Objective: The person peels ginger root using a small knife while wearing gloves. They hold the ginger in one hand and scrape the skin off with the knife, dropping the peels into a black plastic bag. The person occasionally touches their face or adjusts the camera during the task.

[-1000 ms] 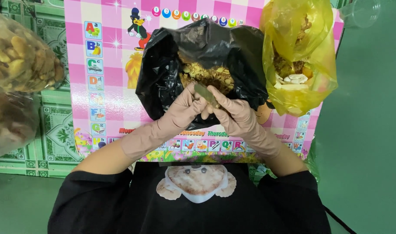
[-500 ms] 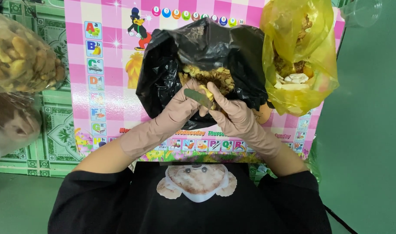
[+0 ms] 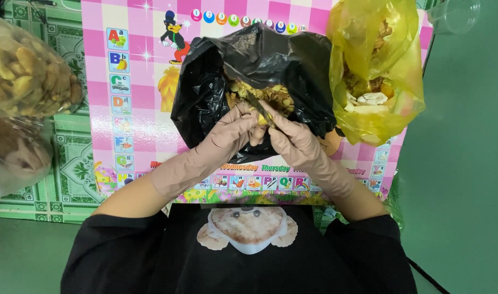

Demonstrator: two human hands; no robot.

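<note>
Head view, at the middle of the mat: both gloved hands meet at the mouth of the black plastic bag [image 3: 216, 92].
Left hand [image 3: 232, 133]: fingers are curled closed around a small yellowish piece [image 3: 260, 117], which is mostly hidden, at the bag's lower rim.
Right hand [image 3: 292, 139]: closed around the handle of a small knife [image 3: 257, 106]; the dark blade points up and to the left, over the bag's opening.
Bag content: a brownish-yellow heap [image 3: 271, 93] lies inside the bag, just above the fingers.
Yellow plastic bag [image 3: 390, 71]: stands open on the right, touching the black bag's side; white and orange scraps show inside.
Pink checked mat [image 3: 140, 81]: under both bags; its left part has free room, its right edge is covered by the yellow bag.
Left edge: two clear bags [image 3: 25, 71] with pale brown pieces, close to the camera and well apart from the hands.
Right side: plain green surface [image 3: 467, 163], open.
Bottom edge: the person's black shirt [image 3: 151, 256] with a bear print.
</note>
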